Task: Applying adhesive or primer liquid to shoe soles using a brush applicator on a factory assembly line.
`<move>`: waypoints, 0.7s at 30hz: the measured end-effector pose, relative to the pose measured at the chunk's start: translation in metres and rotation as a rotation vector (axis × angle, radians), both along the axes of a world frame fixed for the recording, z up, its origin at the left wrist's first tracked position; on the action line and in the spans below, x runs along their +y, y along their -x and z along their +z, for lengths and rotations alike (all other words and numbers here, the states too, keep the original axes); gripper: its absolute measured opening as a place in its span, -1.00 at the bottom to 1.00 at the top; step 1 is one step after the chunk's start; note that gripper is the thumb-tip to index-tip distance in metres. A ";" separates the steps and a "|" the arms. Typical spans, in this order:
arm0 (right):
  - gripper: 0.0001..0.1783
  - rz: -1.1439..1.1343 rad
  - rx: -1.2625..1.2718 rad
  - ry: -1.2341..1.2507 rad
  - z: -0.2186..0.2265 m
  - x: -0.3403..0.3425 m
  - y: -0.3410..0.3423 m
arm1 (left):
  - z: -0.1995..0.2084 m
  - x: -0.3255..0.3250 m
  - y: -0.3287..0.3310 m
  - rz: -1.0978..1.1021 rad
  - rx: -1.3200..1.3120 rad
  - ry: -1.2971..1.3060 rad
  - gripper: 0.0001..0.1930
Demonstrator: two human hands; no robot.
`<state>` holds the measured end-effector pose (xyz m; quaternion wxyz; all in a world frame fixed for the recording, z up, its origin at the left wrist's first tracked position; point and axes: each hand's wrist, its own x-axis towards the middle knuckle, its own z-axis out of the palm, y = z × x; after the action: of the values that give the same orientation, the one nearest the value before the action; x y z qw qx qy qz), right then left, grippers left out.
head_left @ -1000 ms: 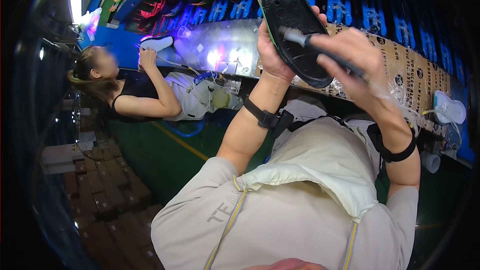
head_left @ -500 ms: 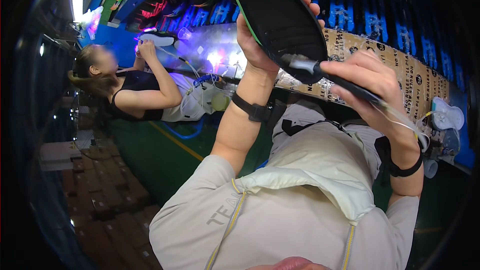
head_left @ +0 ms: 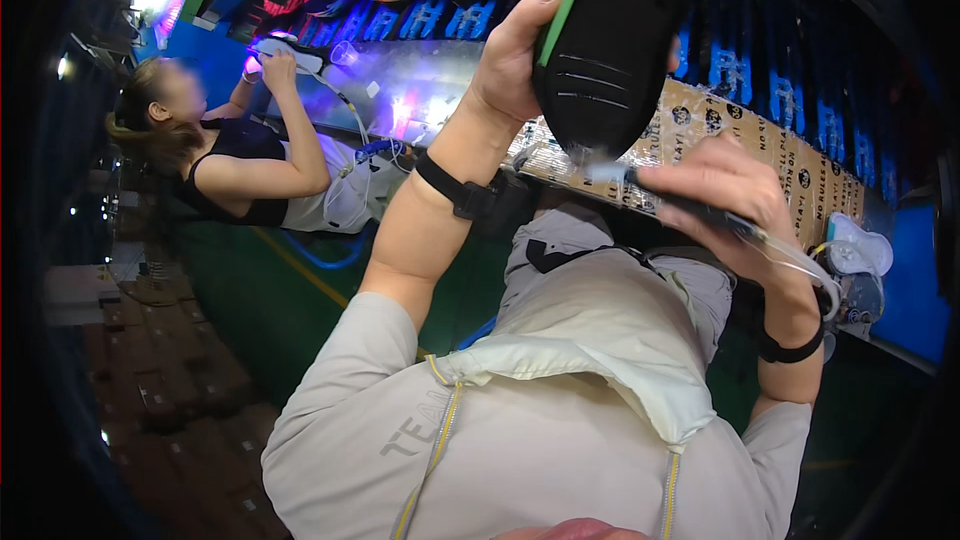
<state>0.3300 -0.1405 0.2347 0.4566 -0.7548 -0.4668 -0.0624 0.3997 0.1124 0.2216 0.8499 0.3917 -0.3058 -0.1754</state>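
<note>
My left hand [head_left: 510, 65] is closed around the side of a black shoe [head_left: 608, 50], with some fingertips showing at its far edge. The shoe's flat black underside faces me, and a green strip runs along its left edge. My right hand [head_left: 728, 190] grips a brush [head_left: 712, 222] by its dark handle. Clear tubing trails from the handle past my wrist. The pale bristles [head_left: 600, 160], blurred by motion, are at the rounded lower end of the shoe. Whether they touch it there I cannot tell.
Printed cardboard [head_left: 790, 160] under clear film covers the bench edge beyond my hands. Rows of dark and blue pieces [head_left: 735, 65] stand behind it. A white fitting [head_left: 858, 245] sits at right. At left a co-worker [head_left: 265, 175] holds a pale sole [head_left: 285, 52].
The brush has moved from the underside's surface to the shoe's rounded end. My left hand has turned the shoe more upright. The whole view has shifted slightly.
</note>
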 end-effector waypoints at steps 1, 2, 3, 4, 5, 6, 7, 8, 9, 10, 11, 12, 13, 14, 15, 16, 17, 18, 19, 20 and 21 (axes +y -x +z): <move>-0.55 -0.135 -0.088 0.033 -0.006 0.004 -0.001 | -0.005 0.002 -0.005 0.054 0.074 -0.071 -0.33; -0.55 -0.133 -0.093 0.043 -0.004 0.002 -0.001 | -0.007 0.002 -0.009 0.107 0.149 -0.143 -0.33; -0.55 -0.028 -0.143 0.120 -0.002 0.002 -0.002 | -0.007 0.001 -0.011 0.112 0.148 -0.135 -0.33; -0.56 0.078 -0.192 0.195 0.000 0.001 -0.003 | -0.007 -0.001 -0.012 0.087 0.169 -0.163 -0.40; -0.55 0.201 -0.132 0.218 0.007 -0.002 -0.006 | -0.005 -0.002 -0.013 0.062 0.190 -0.192 -0.47; -0.55 0.198 -0.132 0.223 0.007 -0.003 -0.007 | -0.002 -0.005 -0.014 0.059 0.189 -0.186 -0.47; -0.56 0.130 -0.141 0.176 0.004 -0.003 -0.007 | 0.004 -0.008 -0.015 0.031 0.227 -0.209 -0.50; -0.57 0.061 -0.151 0.128 0.001 -0.002 -0.007 | 0.006 -0.010 -0.016 0.004 0.264 -0.232 -0.54; -0.57 -0.053 -0.224 0.150 -0.002 0.001 -0.008 | 0.008 -0.010 -0.020 -0.041 0.244 -0.266 -0.54; -0.57 -0.054 -0.225 0.153 0.000 -0.001 -0.008 | 0.009 -0.013 -0.021 -0.041 0.243 -0.262 -0.54; -0.57 0.011 -0.230 0.204 0.001 -0.003 -0.007 | 0.012 -0.019 -0.021 -0.023 0.261 -0.336 -0.55; -0.58 0.078 -0.234 0.253 0.001 -0.003 -0.008 | 0.013 -0.020 -0.021 -0.002 0.279 -0.411 -0.55; -0.57 0.165 -0.170 0.238 0.008 -0.005 -0.008 | 0.012 -0.019 -0.022 0.037 0.254 -0.503 -0.56; -0.57 0.167 -0.172 0.238 0.008 -0.004 -0.009 | 0.012 -0.019 -0.023 0.040 0.253 -0.504 -0.56; -0.58 0.065 -0.204 0.215 0.007 -0.005 -0.008 | 0.013 -0.023 -0.023 0.040 0.255 -0.514 -0.57; -0.59 -0.038 -0.237 0.193 0.005 -0.005 -0.008 | 0.014 -0.025 -0.024 0.040 0.255 -0.525 -0.57; -0.67 -0.035 -0.326 0.254 -0.002 -0.007 -0.013 | 0.014 -0.027 -0.024 0.034 0.252 -0.525 -0.57; -0.67 -0.039 -0.332 0.256 -0.001 -0.008 -0.012 | 0.013 -0.028 -0.025 0.033 0.269 -0.522 -0.59; -0.65 0.058 -0.238 0.229 0.000 -0.008 -0.010 | 0.011 -0.028 -0.026 0.032 0.285 -0.519 -0.60; -0.64 0.153 -0.144 0.201 0.002 -0.009 -0.008 | 0.005 -0.025 -0.029 0.029 0.277 -0.517 -0.60; -0.65 0.144 -0.072 0.198 0.008 -0.013 -0.008 | -0.005 -0.019 -0.031 -0.023 0.398 -0.411 -0.61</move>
<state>0.3379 -0.1537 0.2431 0.3659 -0.7581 -0.5397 -0.0103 0.4304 0.0939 0.2162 0.7940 0.5101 -0.0954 -0.3166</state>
